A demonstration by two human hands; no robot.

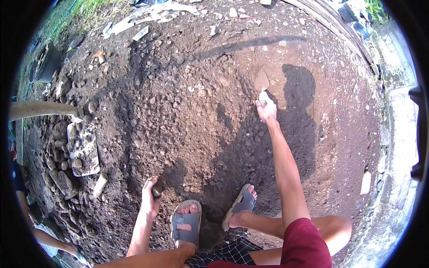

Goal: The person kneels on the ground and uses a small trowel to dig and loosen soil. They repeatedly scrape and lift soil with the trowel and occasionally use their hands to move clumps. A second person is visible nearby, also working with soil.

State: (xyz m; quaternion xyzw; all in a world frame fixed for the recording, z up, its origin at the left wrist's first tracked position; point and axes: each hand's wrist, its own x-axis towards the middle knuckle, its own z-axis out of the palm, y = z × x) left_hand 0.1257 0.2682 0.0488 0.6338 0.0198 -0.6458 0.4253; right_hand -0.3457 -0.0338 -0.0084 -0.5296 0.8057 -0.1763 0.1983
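Note:
My right hand [266,109] is closed round the handle of a pointed trowel [262,80], reaching out over the soil at the upper middle right. The trowel's blade lies flat on or just above the brown earth; which of the two I cannot tell. Low on the left, my left hand [150,197] holds a dark stone [157,189] between fingers and thumb, close to the ground. Loose, clumpy soil [187,127] spreads between the hands, partly under my shadow.
Sandalled feet [186,224] stand near the soil. At left are piled stones [60,144], a hoe with a wooden handle [43,110], a black bucket [47,63] and another person's arm [53,239]. A concrete edge [395,140] runs along the right; planks [345,30] lie at upper right.

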